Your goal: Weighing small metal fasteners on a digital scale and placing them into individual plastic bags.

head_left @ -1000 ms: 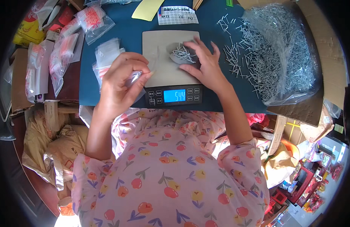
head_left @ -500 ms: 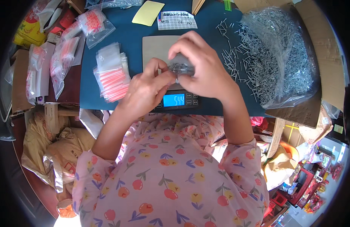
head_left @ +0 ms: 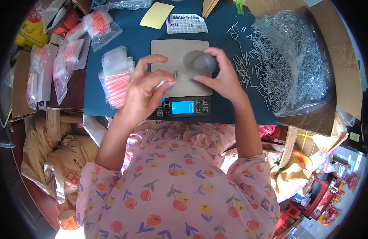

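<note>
Cup (head_left: 200, 63) sits in your right hand (head_left: 225, 79), thumb and fingers curved around it, over the scale's (head_left: 162, 48) 2 o'clock side. Your left hand (head_left: 142, 88) pinches a small, partly hidden clear bag (head_left: 162, 84); metal fasteners (head_left: 176, 74) show at its fingertips. Stacked bags (head_left: 117, 85) lie at 9 o'clock, the fastener heap (head_left: 271, 65) at 3 o'clock.

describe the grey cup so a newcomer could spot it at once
On the blue table, find the scale with the blue display. Over the right edge of its pale plate, the right hand holds the cup. Its round, smoky grey body sets it apart from the silvery nail-like pieces farther right.
</note>
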The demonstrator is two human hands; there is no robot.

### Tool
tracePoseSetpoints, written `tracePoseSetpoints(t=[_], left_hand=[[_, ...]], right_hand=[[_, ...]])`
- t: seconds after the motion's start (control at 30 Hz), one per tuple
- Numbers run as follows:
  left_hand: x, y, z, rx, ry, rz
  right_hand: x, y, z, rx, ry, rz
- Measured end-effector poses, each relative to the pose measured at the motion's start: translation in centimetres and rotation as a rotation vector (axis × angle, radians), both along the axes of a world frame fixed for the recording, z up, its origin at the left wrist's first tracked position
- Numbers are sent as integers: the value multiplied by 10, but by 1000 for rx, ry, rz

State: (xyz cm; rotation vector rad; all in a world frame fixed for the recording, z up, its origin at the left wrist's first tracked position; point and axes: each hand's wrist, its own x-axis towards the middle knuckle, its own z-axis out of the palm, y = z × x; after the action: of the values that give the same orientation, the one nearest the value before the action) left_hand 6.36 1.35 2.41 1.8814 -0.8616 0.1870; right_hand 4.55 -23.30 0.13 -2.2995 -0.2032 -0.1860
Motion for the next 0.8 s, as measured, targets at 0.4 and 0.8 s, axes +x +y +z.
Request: tracePoseSetpoints(t=[0.4,0.8], left_hand=[[-8,21,24,-206,205,-229],[-26,15,28,-31,289,-165]], right_hand=[[-27,45,66,-173,-353,364],[-40,64,65,-191,-425,357]])
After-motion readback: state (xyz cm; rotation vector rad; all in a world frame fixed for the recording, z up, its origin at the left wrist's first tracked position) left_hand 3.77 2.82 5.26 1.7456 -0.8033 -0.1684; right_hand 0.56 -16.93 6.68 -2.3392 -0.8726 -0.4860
